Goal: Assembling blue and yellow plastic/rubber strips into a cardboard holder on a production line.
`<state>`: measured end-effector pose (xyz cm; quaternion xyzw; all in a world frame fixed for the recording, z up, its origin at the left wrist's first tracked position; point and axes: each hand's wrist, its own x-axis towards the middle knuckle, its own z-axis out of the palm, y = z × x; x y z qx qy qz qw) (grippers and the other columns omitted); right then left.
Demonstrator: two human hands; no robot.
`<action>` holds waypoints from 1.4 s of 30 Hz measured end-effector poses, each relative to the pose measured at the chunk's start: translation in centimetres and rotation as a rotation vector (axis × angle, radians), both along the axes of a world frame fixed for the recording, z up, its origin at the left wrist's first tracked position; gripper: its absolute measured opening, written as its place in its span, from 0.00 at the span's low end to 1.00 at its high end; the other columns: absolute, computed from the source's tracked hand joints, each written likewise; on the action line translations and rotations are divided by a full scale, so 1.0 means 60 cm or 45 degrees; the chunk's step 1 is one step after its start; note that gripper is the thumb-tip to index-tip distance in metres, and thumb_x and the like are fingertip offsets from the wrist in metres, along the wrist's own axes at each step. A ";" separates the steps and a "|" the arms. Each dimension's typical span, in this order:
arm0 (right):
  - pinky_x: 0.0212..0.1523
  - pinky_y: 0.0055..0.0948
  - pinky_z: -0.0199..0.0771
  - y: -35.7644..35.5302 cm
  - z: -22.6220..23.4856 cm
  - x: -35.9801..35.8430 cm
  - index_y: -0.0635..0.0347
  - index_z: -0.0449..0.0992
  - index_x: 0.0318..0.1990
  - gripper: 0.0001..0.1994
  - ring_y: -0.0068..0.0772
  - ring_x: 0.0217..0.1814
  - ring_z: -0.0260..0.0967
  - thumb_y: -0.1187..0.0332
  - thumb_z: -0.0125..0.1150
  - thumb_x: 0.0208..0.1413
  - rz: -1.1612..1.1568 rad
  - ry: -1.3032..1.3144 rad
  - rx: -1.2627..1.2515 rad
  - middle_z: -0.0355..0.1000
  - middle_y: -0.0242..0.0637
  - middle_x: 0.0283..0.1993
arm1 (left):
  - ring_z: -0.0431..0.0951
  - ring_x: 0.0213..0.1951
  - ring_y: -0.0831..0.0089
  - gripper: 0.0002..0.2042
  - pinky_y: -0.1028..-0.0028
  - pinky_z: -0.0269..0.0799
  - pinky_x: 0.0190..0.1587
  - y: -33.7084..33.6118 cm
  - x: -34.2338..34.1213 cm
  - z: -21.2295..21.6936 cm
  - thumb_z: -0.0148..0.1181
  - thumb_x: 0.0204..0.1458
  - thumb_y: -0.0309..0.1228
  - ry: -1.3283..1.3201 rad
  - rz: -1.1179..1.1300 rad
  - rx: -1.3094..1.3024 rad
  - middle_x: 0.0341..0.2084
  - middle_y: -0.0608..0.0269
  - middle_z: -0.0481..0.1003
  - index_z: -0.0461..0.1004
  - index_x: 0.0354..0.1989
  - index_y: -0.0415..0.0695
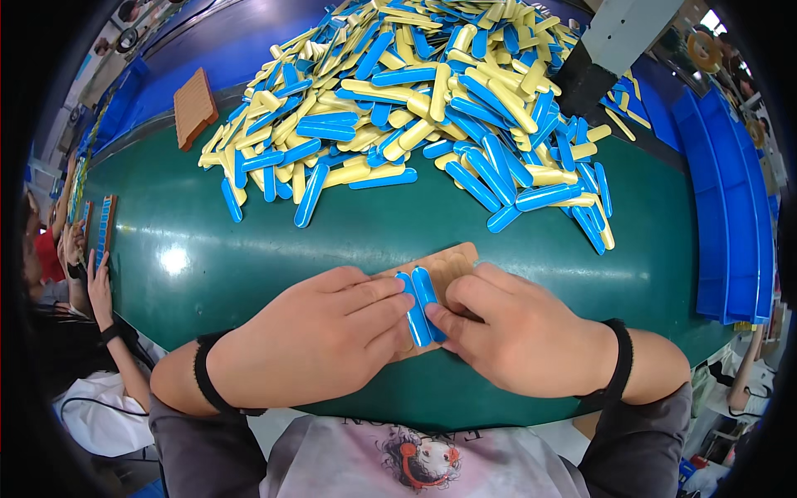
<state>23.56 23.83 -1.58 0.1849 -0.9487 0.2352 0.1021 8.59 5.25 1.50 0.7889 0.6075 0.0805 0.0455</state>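
Note:
Close in front of me a tan grooved tray (453,264) lies slanted on the green tabletop. Two rounded blue strips (415,319) sit side by side across its middle. My left hand (320,336) is closed over the tray's left part, fingers together, with the fingertips against the left strip; its thumb is hidden. On the other side, my right hand (519,332) pinches the lower part of the right-hand blue strip (424,286) between thumb and bent fingers. The hands cover both ends of the tray.
A big heap of blue and yellow strips (398,100) covers the far table (207,266). Another tan grooved block (195,108) stands left of it. A grey post (618,41) rises at the far right, near a blue bin (726,216). At left, a co-worker's hand (100,295) is beside a filled tray (105,228).

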 end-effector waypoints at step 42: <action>0.35 0.34 0.73 0.064 0.043 -0.049 0.61 0.76 0.31 0.08 0.40 0.35 0.70 0.80 0.63 0.40 -0.174 0.166 -0.193 0.71 0.37 0.31 | 0.69 0.24 0.61 0.09 0.66 0.63 0.27 0.012 -0.084 -0.014 0.69 0.41 0.25 -0.013 0.739 0.441 0.18 0.60 0.68 0.73 0.28 0.41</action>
